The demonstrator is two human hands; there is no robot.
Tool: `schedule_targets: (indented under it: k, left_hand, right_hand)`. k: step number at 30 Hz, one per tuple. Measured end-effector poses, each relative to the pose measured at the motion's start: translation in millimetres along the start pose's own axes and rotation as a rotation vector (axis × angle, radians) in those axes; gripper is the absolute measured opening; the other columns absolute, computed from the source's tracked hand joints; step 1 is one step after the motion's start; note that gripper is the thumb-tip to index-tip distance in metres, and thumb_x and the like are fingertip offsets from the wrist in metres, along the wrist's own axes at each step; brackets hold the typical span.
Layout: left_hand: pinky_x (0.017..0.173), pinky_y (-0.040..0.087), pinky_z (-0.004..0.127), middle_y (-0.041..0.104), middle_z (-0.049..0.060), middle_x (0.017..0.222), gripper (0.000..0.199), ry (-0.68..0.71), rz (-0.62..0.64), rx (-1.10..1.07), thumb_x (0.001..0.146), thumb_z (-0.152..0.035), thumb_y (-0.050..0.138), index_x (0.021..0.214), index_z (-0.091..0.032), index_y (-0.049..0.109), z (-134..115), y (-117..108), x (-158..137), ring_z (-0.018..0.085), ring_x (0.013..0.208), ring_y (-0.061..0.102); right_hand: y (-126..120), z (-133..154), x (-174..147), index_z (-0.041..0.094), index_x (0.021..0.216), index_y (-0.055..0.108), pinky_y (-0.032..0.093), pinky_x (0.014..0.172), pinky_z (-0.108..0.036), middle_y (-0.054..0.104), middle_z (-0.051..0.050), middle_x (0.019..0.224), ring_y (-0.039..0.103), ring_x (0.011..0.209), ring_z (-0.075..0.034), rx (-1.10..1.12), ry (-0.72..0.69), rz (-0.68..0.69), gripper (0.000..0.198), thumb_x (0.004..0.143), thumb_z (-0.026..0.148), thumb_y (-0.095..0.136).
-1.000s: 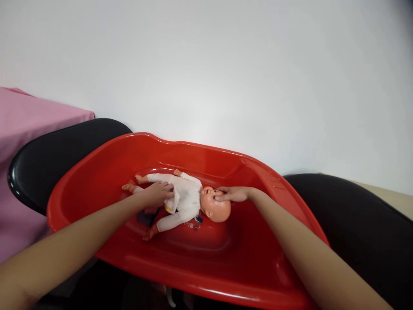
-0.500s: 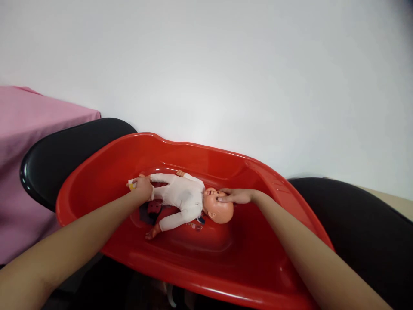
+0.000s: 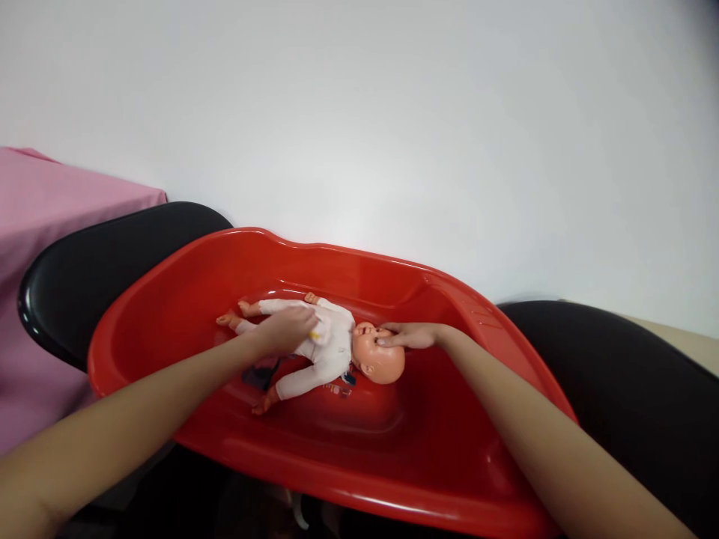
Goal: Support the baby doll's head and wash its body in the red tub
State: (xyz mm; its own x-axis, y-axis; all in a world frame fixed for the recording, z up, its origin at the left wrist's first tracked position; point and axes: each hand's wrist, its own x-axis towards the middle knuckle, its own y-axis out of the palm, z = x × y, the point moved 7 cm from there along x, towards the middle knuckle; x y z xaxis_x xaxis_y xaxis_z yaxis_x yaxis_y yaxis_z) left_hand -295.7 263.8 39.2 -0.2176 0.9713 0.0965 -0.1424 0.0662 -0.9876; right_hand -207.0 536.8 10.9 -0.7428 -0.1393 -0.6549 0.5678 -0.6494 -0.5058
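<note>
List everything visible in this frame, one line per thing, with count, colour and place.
tub: one, red plastic, centre, resting across the dark seats
doll: one, bare head and white suit, lying on its back inside the tub, head to the right
small item: one, yellowish, under the left hand; too small to identify
dark seats: two, black, one behind the tub at left, one at right
cloth: one, pink, far left
wall: white, behind everything
left hand: one, resting on the doll's torso
right hand: one, fingers on the doll's face
</note>
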Motion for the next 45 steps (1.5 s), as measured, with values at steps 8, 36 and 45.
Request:
schedule_targets:
  k: [8,36,45]
  left_hand:
    - [0.126,0.034,0.047,0.038,0.01,0.175,0.061,0.246,0.033,-0.035,0.101,-0.019,0.045,0.162,-0.024,0.047,-26.4,52.0,-18.7,0.029,0.16,0.037]
    - [0.118,0.042,0.03,0.067,0.004,0.149,0.046,0.129,0.039,-0.268,0.109,-0.045,0.047,0.148,-0.024,0.06,-26.2,35.2,-6.8,0.024,0.137,0.061]
    - [0.131,0.028,0.037,0.04,0.014,0.173,0.064,0.071,-0.038,-0.092,0.101,-0.03,0.052,0.162,-0.014,0.044,-7.1,78.3,-10.9,0.028,0.163,0.032]
  right_hand:
    - [2.4,1.1,0.3,0.02,0.165,0.043,0.035,0.131,-0.052,0.047,-0.013,0.168,0.041,0.157,-0.04,0.003,-0.007,0.014,0.107,0.084,0.086,0.066]
    - [2.8,9.1,-5.6,0.025,0.165,0.044,0.036,0.131,-0.05,0.052,-0.01,0.166,0.046,0.154,-0.04,0.002,-0.025,0.021,0.1,0.087,0.084,0.064]
    - [6.5,10.5,-3.7,0.022,0.165,0.044,0.035,0.132,-0.051,0.049,-0.012,0.167,0.043,0.155,-0.038,0.044,-0.031,0.048,0.103,0.086,0.085,0.065]
